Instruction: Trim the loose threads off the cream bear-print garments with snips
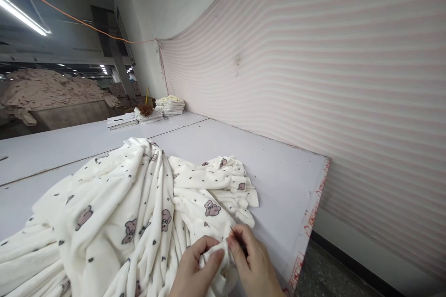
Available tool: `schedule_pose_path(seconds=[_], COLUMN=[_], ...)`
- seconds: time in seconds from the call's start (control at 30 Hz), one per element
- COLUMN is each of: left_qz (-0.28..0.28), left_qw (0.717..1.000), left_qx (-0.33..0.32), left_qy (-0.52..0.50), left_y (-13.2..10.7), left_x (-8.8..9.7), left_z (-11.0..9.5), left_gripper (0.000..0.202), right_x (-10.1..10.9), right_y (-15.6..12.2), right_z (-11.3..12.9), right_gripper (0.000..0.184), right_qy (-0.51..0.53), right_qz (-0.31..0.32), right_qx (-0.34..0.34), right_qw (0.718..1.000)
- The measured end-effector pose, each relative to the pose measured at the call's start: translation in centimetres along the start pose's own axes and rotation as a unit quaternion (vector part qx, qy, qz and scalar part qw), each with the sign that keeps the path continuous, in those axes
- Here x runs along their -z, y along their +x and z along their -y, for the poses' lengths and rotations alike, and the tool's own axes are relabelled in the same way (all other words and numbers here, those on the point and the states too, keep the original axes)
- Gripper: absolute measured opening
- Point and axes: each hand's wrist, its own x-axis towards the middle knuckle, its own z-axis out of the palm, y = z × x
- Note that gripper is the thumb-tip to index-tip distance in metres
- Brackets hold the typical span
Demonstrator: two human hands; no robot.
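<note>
A cream fleece fabric (pixel 132 204) printed with small pink bears and dark hearts lies bunched on the grey table (pixel 278 171). At the bottom of the view my left hand (pixel 195 269) pinches a fold of this fabric between thumb and fingers. My right hand (pixel 252 264) is pressed against the same fold and holds a thin dark tool (pixel 238 237), its tip pointing up and left at the cloth. What kind of tool it is cannot be told.
A pink-striped cloth (pixel 331 79) hangs as a wall behind the table. Stacks of folded fabric (pixel 170 106) and a flat pile (pixel 121 121) sit at the far end. A heap of beige fabric (pixel 49 90) lies beyond. The table's right edge (pixel 313 213) drops to the floor.
</note>
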Motion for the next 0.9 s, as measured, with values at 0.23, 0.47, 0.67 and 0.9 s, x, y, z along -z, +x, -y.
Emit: schedule_pose_path(seconds=[0.23, 0.47, 0.67, 0.9], left_qz=[-0.033, -0.048, -0.012, 0.035], left_qw=[0.993, 0.998, 0.995, 0.998], left_qx=[0.039, 0.011, 0.041, 0.011], left_qy=[-0.107, -0.037, -0.091, -0.058], left_y=[0.0, 0.1, 0.4, 0.6], left_x=[-0.3, -0.5, -0.3, -0.2], left_z=[0.4, 0.4, 1.0, 0.9], left_gripper=[0.038, 0.037, 0.046, 0.044], right_x=[0.6, -0.1, -1.4, -2.4], right_y=[-1.3, -1.5, -2.1, -1.1], right_z=[-0.5, -0.9, -1.8, -2.3], right_gripper=[0.023, 0.019, 0.022, 0.027], right_qy=[-0.018, -0.117, 0.128, 0.06], right_qz=[0.005, -0.049, -0.059, -0.066], right_qx=[0.014, 0.057, -0.068, 0.086], right_qw=[1.0, 0.99, 0.988, 0.992])
